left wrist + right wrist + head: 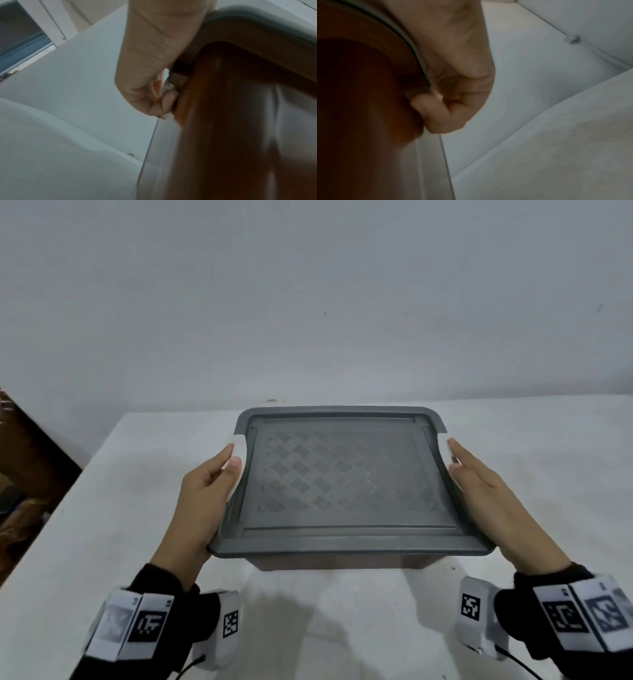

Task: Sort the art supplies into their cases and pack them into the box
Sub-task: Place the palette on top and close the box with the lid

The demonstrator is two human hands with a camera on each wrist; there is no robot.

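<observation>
The left hand (205,494) and right hand (486,494) each curl their fingers under a side rim of the brown plastic box with a closed grey patterned lid (342,474), on the white table (120,508) before a pale wall (308,302).

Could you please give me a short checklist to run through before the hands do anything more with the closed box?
1. Lid seated on the box: ok, it lies flat across the top in the head view.
2. Left hand gripping the left edge: ok, thumb on the white latch, fingers curled under the rim.
3. Right hand gripping the right edge: ok, fingers curled under the rim in the wrist view.
4. Both latches snapped shut: cannot tell.
5. Supplies packed inside: cannot tell, the lid hides them.
6. Box resting on the table or lifted: cannot tell.
</observation>
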